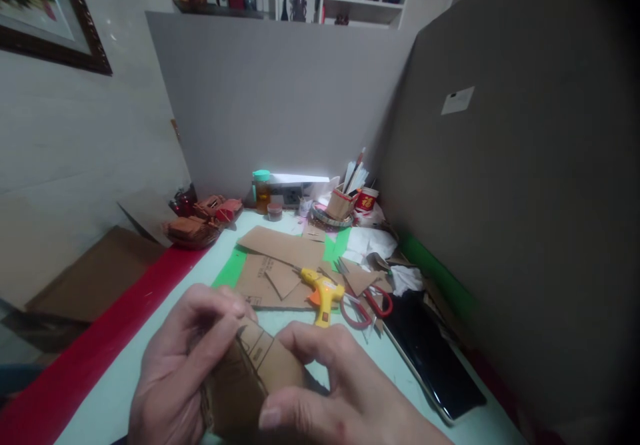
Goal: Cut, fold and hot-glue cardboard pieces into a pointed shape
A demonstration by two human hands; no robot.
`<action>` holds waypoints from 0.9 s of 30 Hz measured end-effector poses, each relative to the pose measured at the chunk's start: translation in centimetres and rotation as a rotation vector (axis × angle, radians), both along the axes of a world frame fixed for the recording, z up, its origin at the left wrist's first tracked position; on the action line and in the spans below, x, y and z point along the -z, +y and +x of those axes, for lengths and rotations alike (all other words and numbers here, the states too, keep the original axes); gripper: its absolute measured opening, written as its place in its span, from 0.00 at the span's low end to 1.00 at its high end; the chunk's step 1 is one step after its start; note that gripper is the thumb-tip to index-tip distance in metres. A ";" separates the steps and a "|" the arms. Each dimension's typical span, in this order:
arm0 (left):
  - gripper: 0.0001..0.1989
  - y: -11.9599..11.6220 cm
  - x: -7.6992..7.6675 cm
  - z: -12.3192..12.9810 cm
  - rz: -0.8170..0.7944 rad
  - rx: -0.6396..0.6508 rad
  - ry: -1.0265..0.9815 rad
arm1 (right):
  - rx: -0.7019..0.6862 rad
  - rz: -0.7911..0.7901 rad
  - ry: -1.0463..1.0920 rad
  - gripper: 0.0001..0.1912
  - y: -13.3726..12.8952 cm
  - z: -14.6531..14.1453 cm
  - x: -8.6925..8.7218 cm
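Observation:
Between my hands, close to me, is a folded brown cardboard piece (250, 371) with dark printed marks on one face. My left hand (180, 365) pinches its far upper edge between thumb and fingers. On the right side, my right hand (335, 385) grips it, thumb on the near face and index finger along the far edge. Just beyond lies a yellow hot glue gun (323, 291) on its side. Scissors (367, 308) with red handles rest beside it, near cut cardboard pieces (280, 281).
A black phone-like slab (430, 358) lies at the right. At the back stand a cardboard pencil holder (343, 203), a jar with a teal lid (262, 191) and a red cup (367, 199). Woven baskets (193, 228) sit back left. Grey panels (285, 98) wall the back and right.

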State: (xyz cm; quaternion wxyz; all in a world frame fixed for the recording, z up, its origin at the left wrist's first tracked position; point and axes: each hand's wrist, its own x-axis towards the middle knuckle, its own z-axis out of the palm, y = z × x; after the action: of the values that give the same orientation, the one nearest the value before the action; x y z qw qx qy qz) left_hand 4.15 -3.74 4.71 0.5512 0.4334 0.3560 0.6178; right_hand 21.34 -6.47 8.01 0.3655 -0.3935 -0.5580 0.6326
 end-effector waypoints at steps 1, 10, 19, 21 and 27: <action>0.06 0.0 -0.2 0.2 -0.019 0.017 -0.010 | 0.013 0.004 -0.007 0.16 0.0 0.0 0.2; 0.10 0.1 -0.5 0.6 0.055 0.074 0.000 | 0.101 0.126 -0.064 0.20 -0.1 -0.3 1.0; 0.12 0.3 -0.9 1.2 0.022 0.078 -0.019 | 0.146 0.138 -0.061 0.21 -0.2 0.1 1.4; 0.13 0.3 -1.0 1.3 0.006 0.084 -0.043 | 0.160 0.137 -0.072 0.21 -0.1 0.0 1.5; 0.13 -0.1 -1.5 1.5 -0.137 0.064 -0.074 | 0.128 0.059 -0.073 0.21 0.1 0.1 1.7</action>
State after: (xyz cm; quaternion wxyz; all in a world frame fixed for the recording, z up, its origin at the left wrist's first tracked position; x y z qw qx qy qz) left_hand 5.63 -3.79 6.21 0.6117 0.3829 0.3626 0.5897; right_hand 21.44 -6.41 6.33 0.3962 -0.4402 -0.5629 0.5765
